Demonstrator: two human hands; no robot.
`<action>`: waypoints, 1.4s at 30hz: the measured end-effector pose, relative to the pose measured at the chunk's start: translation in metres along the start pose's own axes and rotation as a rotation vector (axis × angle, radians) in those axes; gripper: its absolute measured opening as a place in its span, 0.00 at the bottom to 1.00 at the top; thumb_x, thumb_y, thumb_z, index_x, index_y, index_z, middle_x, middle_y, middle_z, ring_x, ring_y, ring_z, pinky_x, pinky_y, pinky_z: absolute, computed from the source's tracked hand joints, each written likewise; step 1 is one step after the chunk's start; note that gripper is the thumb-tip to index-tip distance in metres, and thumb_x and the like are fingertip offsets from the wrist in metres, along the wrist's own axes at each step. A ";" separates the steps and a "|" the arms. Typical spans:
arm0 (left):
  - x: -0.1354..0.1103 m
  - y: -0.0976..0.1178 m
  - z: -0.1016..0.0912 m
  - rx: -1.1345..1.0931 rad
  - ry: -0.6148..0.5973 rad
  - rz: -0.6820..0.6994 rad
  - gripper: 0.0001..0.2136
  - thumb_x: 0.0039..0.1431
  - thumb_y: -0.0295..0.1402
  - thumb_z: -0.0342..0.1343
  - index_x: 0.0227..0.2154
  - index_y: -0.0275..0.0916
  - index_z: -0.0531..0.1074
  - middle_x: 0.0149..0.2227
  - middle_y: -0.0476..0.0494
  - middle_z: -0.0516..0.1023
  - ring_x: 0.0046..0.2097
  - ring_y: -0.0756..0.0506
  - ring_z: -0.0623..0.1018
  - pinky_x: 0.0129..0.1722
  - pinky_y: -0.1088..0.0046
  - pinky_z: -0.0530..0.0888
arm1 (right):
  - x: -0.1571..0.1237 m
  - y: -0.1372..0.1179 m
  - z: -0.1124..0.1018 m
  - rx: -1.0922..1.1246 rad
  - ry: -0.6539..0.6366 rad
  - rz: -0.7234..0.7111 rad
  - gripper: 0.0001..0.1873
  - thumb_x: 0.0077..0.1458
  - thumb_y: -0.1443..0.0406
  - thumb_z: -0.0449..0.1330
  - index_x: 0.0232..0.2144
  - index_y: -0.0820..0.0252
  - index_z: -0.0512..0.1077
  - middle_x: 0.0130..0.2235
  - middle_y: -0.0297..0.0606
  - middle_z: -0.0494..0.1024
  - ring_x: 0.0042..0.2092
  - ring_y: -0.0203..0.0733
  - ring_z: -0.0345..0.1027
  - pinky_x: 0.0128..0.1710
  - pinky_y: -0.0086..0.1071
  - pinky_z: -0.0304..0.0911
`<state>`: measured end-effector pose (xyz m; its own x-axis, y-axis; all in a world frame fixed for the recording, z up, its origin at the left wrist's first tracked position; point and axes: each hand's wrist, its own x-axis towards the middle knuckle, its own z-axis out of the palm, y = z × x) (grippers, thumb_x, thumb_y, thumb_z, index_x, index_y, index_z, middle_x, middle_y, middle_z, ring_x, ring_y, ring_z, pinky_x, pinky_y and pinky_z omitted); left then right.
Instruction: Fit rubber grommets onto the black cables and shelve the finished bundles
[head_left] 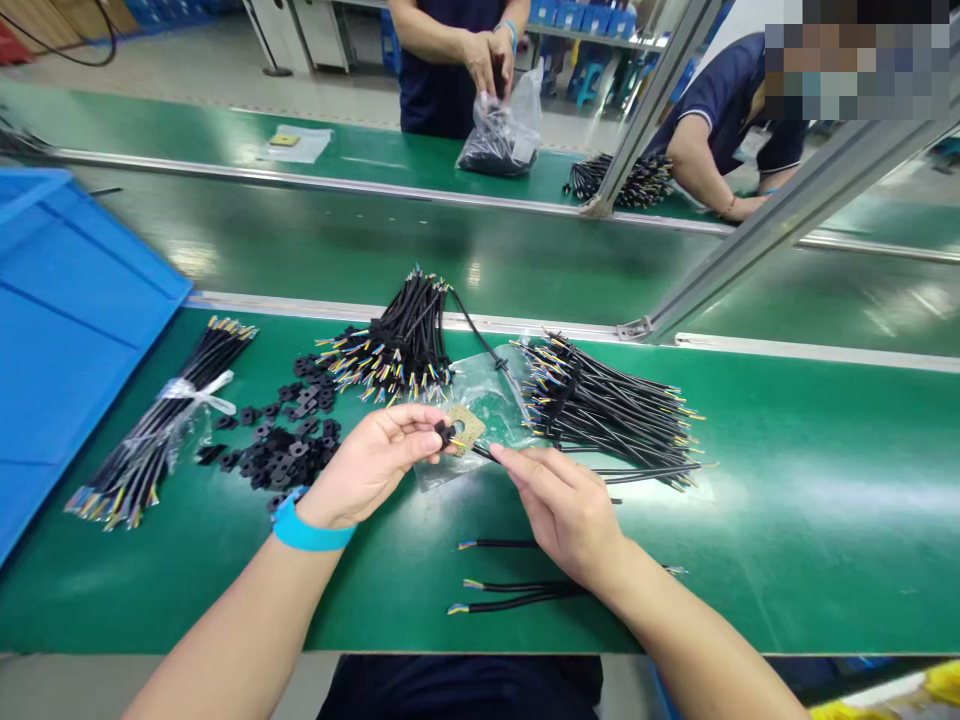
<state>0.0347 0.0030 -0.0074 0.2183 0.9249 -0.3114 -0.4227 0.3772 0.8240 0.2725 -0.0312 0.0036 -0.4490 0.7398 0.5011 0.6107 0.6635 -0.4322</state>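
Observation:
My left hand [386, 455] pinches a small black rubber grommet [445, 433] between thumb and fingers. Just right of it, my right hand [562, 500] grips a short black cable [484, 452], whose stripped coloured wire ends point at the grommet. Whether the wires have entered the grommet's hole I cannot tell. Beneath both hands lies a clear plastic bag [491, 400] with a tan square piece [466, 428] on it. Left of my left hand is a pile of loose black grommets [289, 455]. A few separate cables [517, 603] lie below my right hand.
Cable heaps lie at the back [409, 340] and right [615, 405]; a tied cable bundle [169, 425] is at left. A blue bin [67, 330] borders the left side. A metal post [750, 230] slants across the right. Two people work beyond the conveyor [337, 235].

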 end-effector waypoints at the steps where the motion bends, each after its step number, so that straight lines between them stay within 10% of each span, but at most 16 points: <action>1: -0.001 0.001 0.000 0.012 -0.018 -0.008 0.16 0.39 0.39 0.80 0.30 0.39 0.84 0.29 0.47 0.83 0.29 0.52 0.80 0.29 0.83 0.76 | 0.000 0.000 0.000 0.014 -0.006 0.019 0.20 0.67 0.76 0.54 0.57 0.60 0.75 0.40 0.40 0.83 0.39 0.36 0.78 0.41 0.27 0.76; 29: -0.009 -0.005 0.009 0.384 -0.096 -0.006 0.09 0.49 0.35 0.75 0.34 0.42 0.86 0.34 0.45 0.87 0.33 0.49 0.85 0.36 0.83 0.81 | -0.002 -0.012 -0.017 -0.351 0.030 -0.282 0.15 0.69 0.73 0.52 0.51 0.68 0.76 0.39 0.42 0.85 0.32 0.38 0.72 0.32 0.32 0.67; 37: -0.017 -0.005 0.012 0.728 -0.175 0.613 0.08 0.52 0.30 0.73 0.36 0.46 0.86 0.34 0.49 0.88 0.36 0.51 0.85 0.42 0.85 0.79 | 0.001 -0.015 -0.008 0.121 0.018 0.031 0.07 0.69 0.67 0.59 0.40 0.62 0.77 0.32 0.37 0.83 0.32 0.33 0.75 0.35 0.25 0.70; 42: -0.017 -0.003 0.014 0.825 -0.273 0.749 0.05 0.57 0.30 0.70 0.37 0.42 0.85 0.34 0.46 0.87 0.35 0.50 0.85 0.40 0.81 0.81 | 0.002 -0.017 -0.011 0.310 -0.116 0.170 0.10 0.69 0.66 0.57 0.37 0.62 0.77 0.27 0.33 0.78 0.28 0.32 0.70 0.31 0.24 0.66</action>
<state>0.0447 -0.0142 0.0022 0.3814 0.8245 0.4179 0.1563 -0.5031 0.8500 0.2684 -0.0426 0.0204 -0.4405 0.8380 0.3221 0.4639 0.5196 -0.7175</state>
